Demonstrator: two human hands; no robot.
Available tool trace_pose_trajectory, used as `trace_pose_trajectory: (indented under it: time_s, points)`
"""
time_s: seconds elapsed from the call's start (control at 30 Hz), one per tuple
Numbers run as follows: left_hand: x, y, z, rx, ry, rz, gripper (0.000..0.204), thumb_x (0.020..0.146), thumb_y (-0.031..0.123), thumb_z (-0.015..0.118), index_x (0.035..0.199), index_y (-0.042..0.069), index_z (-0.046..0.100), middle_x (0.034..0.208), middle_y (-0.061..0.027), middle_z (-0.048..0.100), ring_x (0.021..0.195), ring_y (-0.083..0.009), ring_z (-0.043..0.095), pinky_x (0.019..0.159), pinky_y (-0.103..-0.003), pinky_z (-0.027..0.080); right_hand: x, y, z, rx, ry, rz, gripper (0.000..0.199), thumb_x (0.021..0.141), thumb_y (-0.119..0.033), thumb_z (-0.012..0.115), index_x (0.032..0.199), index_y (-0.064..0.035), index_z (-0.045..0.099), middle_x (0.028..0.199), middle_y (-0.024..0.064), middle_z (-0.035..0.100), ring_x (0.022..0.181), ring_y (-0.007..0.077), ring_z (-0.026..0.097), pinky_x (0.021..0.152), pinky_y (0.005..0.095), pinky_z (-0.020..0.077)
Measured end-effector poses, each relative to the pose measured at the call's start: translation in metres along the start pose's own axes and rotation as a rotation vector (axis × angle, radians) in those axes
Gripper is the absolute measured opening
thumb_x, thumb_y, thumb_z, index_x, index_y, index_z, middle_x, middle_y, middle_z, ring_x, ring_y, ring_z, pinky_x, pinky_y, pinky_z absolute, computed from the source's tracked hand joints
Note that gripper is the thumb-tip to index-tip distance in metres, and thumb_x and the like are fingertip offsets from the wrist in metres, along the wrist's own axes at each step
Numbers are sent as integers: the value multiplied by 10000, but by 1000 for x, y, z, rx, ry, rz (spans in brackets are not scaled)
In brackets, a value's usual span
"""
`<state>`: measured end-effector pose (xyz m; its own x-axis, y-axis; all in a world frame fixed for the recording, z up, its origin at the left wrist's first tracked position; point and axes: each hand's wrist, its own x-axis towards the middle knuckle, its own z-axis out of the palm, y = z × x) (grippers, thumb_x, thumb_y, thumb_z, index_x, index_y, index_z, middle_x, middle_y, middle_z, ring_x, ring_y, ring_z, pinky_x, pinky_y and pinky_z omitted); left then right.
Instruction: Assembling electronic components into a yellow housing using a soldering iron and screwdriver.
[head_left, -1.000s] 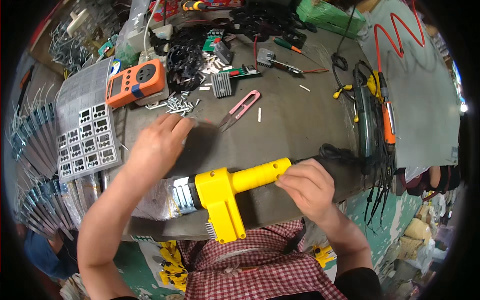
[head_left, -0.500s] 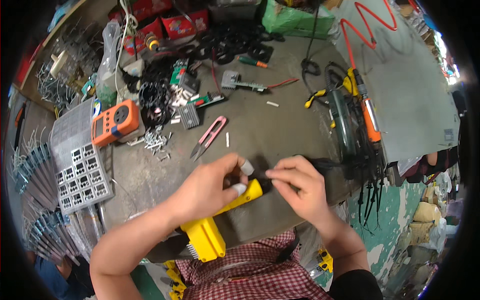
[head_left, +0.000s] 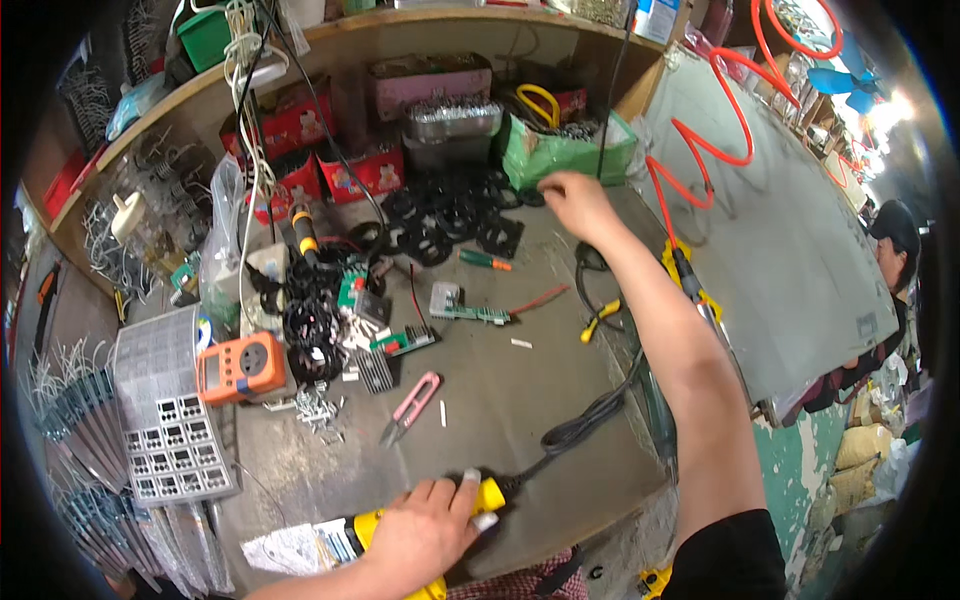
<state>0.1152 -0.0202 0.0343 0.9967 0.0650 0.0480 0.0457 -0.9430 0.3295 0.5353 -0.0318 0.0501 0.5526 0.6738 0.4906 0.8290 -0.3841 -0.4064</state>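
Note:
On the near edge of the bench, my left hand is closed around a yellow power-tool housing, with white coverings on two fingertips. A black cord leaves the end of the housing and lies looped to its right. By the housing's other end lies a shiny silver-white piece. My right arm stretches to the back of the bench. There my right hand has its fingers drawn together at the edge of a heap of black ring-shaped parts, beside a green box. What sits between those fingertips is too small to make out.
Pink snips, a screwdriver and circuit boards lie mid-bench. An orange meter stands left, near loose screws. A coiled red hose hangs at right. Red boxes line the back. A person is at far right.
My right hand has left the yellow housing and reached far forward to the black parts. My left hand has lowered the housing toward the bench edge. The view has tilted up.

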Motion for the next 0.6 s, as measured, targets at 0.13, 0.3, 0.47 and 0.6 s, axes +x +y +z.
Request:
trace_pose_trajectory:
  time_s: [0.13,0.3,0.47,0.6]
  points:
    - [-8,9,4,-142,-78,-168,515,845,247,601,1279,-10,496,1068,-180,571,918,-317,573,760,-381,519,98,30,12,-93,122,-27,178,800,-121,583,907,-90,721,941,172,672,914,351,634,827,423,503]
    - [-8,9,8,-110,-30,-157,520,855,333,618,1269,31,528,957,-132,578,841,-272,589,622,-358,524,176,82,50,-479,-655,-71,240,759,-191,662,963,-81,727,983,159,690,895,303,668,794,394,523]
    - [-1,9,-3,-166,-71,-143,491,892,296,566,1279,1,513,944,-121,569,850,-256,583,616,-335,514,219,139,76,-513,-867,-34,410,600,-262,792,946,-54,721,928,147,707,834,281,673,755,403,524]
    - [1,2,-7,-168,-85,-140,509,883,297,568,1284,-11,507,951,-126,568,848,-259,574,654,-320,505,228,152,99,-335,-877,197,413,595,-220,798,941,-13,704,953,132,709,808,276,673,737,408,529]
